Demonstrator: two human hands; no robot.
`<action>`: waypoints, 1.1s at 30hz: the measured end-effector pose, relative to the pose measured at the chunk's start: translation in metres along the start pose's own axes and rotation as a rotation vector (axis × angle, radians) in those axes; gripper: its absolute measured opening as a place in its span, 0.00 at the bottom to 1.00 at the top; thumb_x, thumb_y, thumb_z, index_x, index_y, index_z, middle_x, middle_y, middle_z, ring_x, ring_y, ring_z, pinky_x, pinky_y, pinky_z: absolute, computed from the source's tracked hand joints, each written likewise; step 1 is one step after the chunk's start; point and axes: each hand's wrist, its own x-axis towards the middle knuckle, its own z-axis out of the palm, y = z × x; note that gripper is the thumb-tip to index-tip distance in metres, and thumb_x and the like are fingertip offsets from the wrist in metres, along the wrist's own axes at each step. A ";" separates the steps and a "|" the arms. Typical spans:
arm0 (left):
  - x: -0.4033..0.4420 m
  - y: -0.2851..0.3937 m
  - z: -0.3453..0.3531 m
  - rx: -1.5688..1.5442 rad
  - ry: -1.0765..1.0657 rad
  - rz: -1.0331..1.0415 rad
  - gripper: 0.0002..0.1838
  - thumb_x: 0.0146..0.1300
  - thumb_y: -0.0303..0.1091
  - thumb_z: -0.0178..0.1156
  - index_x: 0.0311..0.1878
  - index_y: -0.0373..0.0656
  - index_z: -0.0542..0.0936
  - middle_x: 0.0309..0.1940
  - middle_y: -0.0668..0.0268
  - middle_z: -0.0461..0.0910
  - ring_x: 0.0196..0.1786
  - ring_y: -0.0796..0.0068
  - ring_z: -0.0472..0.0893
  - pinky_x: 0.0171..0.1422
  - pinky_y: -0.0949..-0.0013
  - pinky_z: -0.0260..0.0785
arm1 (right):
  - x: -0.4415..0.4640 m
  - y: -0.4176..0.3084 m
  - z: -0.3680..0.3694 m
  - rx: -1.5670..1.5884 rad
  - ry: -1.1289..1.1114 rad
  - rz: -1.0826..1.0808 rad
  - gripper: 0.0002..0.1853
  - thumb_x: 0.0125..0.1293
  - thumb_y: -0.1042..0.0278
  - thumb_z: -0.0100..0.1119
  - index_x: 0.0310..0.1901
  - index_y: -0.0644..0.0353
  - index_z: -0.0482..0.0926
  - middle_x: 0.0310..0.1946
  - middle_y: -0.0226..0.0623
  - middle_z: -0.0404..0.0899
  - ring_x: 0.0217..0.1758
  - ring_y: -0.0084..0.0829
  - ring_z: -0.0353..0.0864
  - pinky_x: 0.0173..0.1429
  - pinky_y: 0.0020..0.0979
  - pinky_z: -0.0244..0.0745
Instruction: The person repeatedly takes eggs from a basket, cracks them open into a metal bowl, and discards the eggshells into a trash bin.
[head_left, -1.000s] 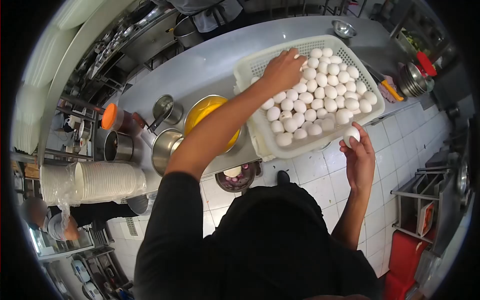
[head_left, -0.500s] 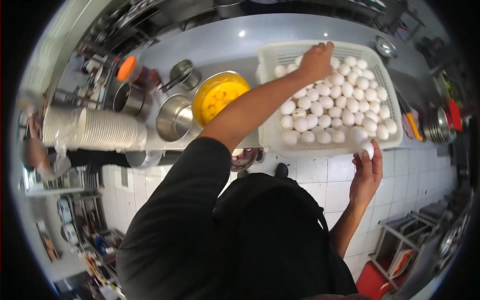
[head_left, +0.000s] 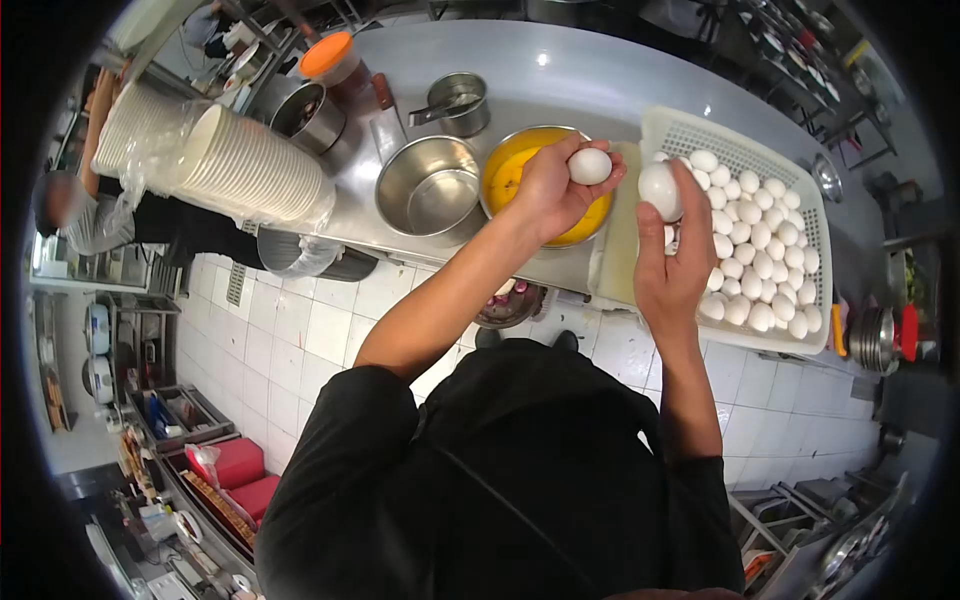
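Observation:
My left hand is closed on a white egg above the right side of a metal bowl of yellow egg. Just to the right, my right hand grips another white egg between thumb and fingers, over the left edge of the crate. The two held eggs are a short way apart and look whole. Many white eggs lie in the pale plastic crate at the right of the steel counter.
Left of the bowl stand an empty steel pot, a small saucepan, a cleaver, an orange-lidded tub and stacked white containers. Another person is at the far left. A bowl sits below the counter edge.
My left hand has left the crate with an egg and come back over the yellow bowl. My right hand has brought its egg up beside it. The view has shifted leftward.

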 end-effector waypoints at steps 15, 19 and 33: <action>0.005 0.022 -0.067 0.076 -0.120 -0.043 0.18 0.78 0.41 0.44 0.55 0.34 0.71 0.53 0.58 0.75 0.55 0.66 0.78 0.61 0.60 0.75 | 0.003 -0.005 0.082 0.174 -0.104 0.411 0.20 0.70 0.69 0.58 0.63 0.60 0.73 0.53 0.43 0.79 0.50 0.34 0.78 0.52 0.32 0.72; 0.005 0.037 -0.067 0.146 -0.294 0.008 0.16 0.72 0.34 0.57 0.56 0.33 0.73 0.48 0.58 0.78 0.48 0.68 0.81 0.55 0.67 0.79 | 0.019 0.021 0.062 1.026 -0.128 0.928 0.21 0.69 0.71 0.57 0.62 0.65 0.71 0.48 0.37 0.79 0.41 0.25 0.77 0.46 0.26 0.71; 0.006 0.069 -0.052 0.914 -0.276 0.168 0.20 0.58 0.30 0.71 0.51 0.29 0.81 0.38 0.61 0.84 0.37 0.76 0.83 0.45 0.76 0.76 | 0.051 0.053 0.057 0.569 -0.675 0.763 0.22 0.69 0.69 0.57 0.61 0.69 0.74 0.37 0.34 0.82 0.35 0.21 0.80 0.39 0.21 0.75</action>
